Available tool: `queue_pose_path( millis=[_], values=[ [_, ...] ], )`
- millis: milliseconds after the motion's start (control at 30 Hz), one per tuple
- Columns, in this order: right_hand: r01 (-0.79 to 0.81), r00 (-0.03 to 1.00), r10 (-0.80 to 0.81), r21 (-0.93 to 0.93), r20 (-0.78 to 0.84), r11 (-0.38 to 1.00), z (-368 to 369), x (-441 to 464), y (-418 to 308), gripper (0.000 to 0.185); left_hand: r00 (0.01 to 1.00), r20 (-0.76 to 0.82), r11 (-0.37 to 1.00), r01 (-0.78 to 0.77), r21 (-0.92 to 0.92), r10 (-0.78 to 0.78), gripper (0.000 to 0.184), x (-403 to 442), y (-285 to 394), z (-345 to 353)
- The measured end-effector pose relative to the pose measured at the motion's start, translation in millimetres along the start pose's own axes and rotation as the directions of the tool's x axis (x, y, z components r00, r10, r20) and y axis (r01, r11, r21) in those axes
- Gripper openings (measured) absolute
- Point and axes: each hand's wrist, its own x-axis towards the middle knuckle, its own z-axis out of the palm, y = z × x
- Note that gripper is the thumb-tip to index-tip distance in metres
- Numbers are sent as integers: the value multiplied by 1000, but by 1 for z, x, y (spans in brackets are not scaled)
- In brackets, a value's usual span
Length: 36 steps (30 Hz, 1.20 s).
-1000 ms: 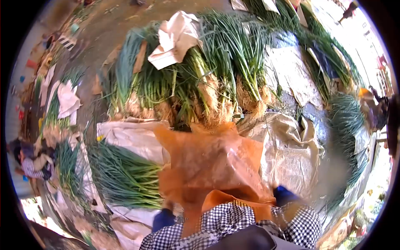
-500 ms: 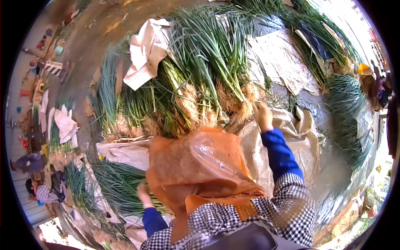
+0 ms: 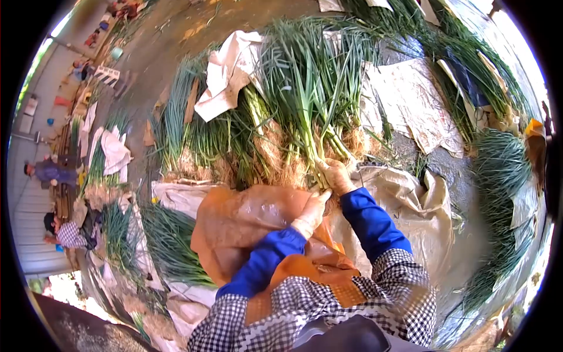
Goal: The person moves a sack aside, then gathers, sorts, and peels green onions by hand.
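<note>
1. Your right grip (image 3: 335,176) is curled around the lower ends of a few green stalks (image 3: 308,132), just above where their roots would begin. Your left grip (image 3: 312,210) sits just below it, fingertips up against the right one; you may have the root ends there, but I cannot tell whether it holds anything.

2. The stalks lie straight ahead of you, within the wide row of greens (image 3: 281,64), their leafy tops pointing away from you and their lower ends toward you. Pale, shaggy roots (image 3: 270,146) crowd in just left of your hands.

3. The step in hand, as I judge it, is taking hold of these few stalks at the base, with both hands brought together (the tops look mixed in with their neighbours).

4. The next move, I would say, calls for a firm, low hold by the right grip and a light touch from the left, so that the leaves do not bend and the roots do not snag.

5. Watch your orange apron (image 3: 229,220), spread right below your hands, and the pale sacking (image 3: 410,217) to your right; either could catch loose roots.
</note>
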Motion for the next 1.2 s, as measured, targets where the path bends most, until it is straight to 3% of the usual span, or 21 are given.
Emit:
queue_pose_path(
  millis=[67, 167, 233, 300, 333, 400, 467, 500, 533, 600, 667, 700, 767, 867, 933, 1000, 1033, 1067, 1100, 1167, 1200],
  values=[
    [119, 983, -186, -755, -4, 645, 2, -39, -67, 32, 992, 59, 966, 124, -228, -113, 23, 8, -28, -20],
    [215, 968, -251, -497, -6, 840, -9, -82, -54, 28, 993, -117, 984, -17, -175, -3, 22, 34, -40, -48],
    [-26, 982, 37, 64, -187, 998, -53, -131, -61, 18, 985, -23, 933, 157, -323, -173, 22, 19, -12, -47],
    [-131, 948, 18, -336, -319, 933, -126, -152, -50, 19, 977, 76, 880, 214, -423, -201, 21, 8, 5, -44],
    [-209, 970, 174, -949, -171, 238, -179, -158, -15, 20, 964, 156, 864, 262, -430, -215, 21, 2, 12, -39],
    [-39, 927, 372, -999, -40, -10, -175, -152, -14, 30, 935, 249, 841, 338, -422, -252, 20, -15, 22, -18],
    [143, 954, 233, -971, 186, 191, -155, -108, 9, 43, 947, 156, 926, 309, -218, -280, 21, -27, 28, 0],
    [106, 992, -23, -706, 125, 700, -114, -90, -12, 43, 810, 533, 790, 486, -375, -245, 22, -25, 28, -11],
    [-409, 891, 444, -261, 91, 875, -66, -70, -67, 41, 812, 532, 797, 479, -369, -242, 22, -27, 30, -16],
    [-483, 876, 448, 326, 180, 813, -12, -33, -40, 37, 828, 467, 816, 484, -315, -311, 25, -34, 33, -22],
    [357, 934, -357, 116, -19, 927, 18, -11, 4, 32, 844, 426, 835, 468, -288, -326, 26, -34, 35, -25],
    [-132, 982, 170, 336, -86, 932, 30, -2, 10, 27, 970, 157, 942, 221, -254, -186, 27, -31, 19, -28],
    [-93, 980, 52, -212, -190, 973, 26, -13, 11, 29, 978, -136, 979, -141, 144, 161, 29, -18, -13, -51],
    [27, 940, -206, -540, -274, 841, 18, -32, 1, 37, 980, -179, 991, -105, -77, 90, 25, -16, -17, -37],
    [-100, 976, -39, -595, -216, 797, 9, -55, 1, 33, 987, -71, 941, 113, -319, -142, 21, -17, -14, -46],
    [450, 847, -512, -700, 139, 555, -12, -94, 3, 35, 978, -81, 893, 142, -427, -194, 21, -16, -1, -37],
    [451, 848, -511, -700, 143, 553, -29, -95, -2, 35, 939, -213, 892, 161, -423, -270, 23, -19, 11, -23],
    [67, 997, -72, -652, 18, 755, -52, -96, -8, 28, 940, -209, 889, 162, -427, -272, 23, -17, 8, -27],
    [-362, 917, 394, -550, -64, 752, -73, -97, -9, 20, 969, -94, 911, 179, -372, -229, 23, -15, 1, -33],
    [157, 988, -95, -800, 125, 579, -91, -71, 10, 33, 983, 10, 932, 177, -316, -183, 25, -22, -2, -31],
    [-52, 985, 115, -411, 129, 910, -65, -57, -29, 35, 984, 16, 933, 175, -315, -179, 25, -18, -3, -30]
  ],
)
